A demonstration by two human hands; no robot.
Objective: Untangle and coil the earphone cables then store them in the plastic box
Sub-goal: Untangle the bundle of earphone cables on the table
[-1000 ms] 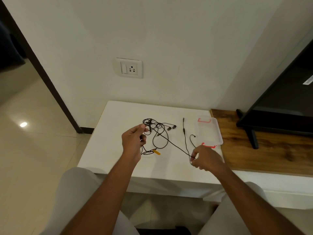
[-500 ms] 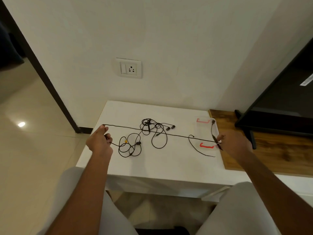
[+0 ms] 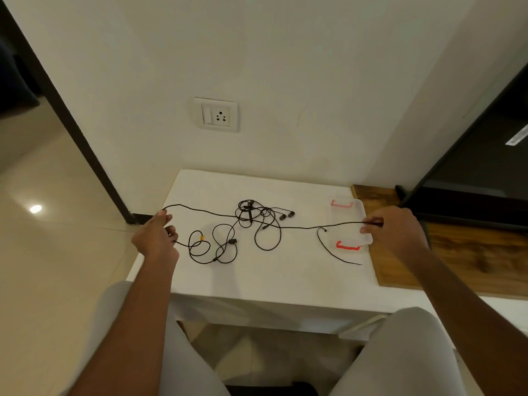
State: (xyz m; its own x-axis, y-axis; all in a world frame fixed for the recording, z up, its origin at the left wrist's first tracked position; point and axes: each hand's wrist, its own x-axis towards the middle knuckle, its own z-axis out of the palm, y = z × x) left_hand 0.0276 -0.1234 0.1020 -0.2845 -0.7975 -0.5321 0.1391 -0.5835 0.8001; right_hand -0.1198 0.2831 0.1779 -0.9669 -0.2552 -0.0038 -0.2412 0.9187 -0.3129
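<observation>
Left hand: I am seeing the left hand (image 3: pixel 155 238) hovering at the left edge of the counter (image 3: pixel 257 278). Its fingers are curled tight on black earphone cable, with one strand leaving at the thumb and another at the lower fingers.
Stretched cable: the stretched cable (image 3: pixel 303 228) is running from that thumb across the counter to the right hand, nearly straight and crossing the tangle.
Looped cable: the looped cable (image 3: pixel 216 258) is lying just right of the left hand on the near side, with a yellow tag (image 3: pixel 202 238) sitting on it.
Tangle: the tangle (image 3: pixel 250 214) is sitting mid-counter, farther back, with one big loop trailing toward me.
Earbuds: two earbuds (image 3: pixel 286 215) are lying side by side just right of the tangle.
Loose end: a loose end (image 3: pixel 330 252) is curving on the counter beside the box's near clasp.
Plastic box: the clear plastic box (image 3: pixel 347 224), with red clasps far and near, is resting at the counter's right edge, and the stretched cable is passing over it.
Right hand: the right hand (image 3: pixel 391 230) is pinching the cable's end between thumb and fingers at the box's right side.
Wooden board: a wooden board (image 3: pixel 457 252) is lying right of the counter, under the right wrist.
</observation>
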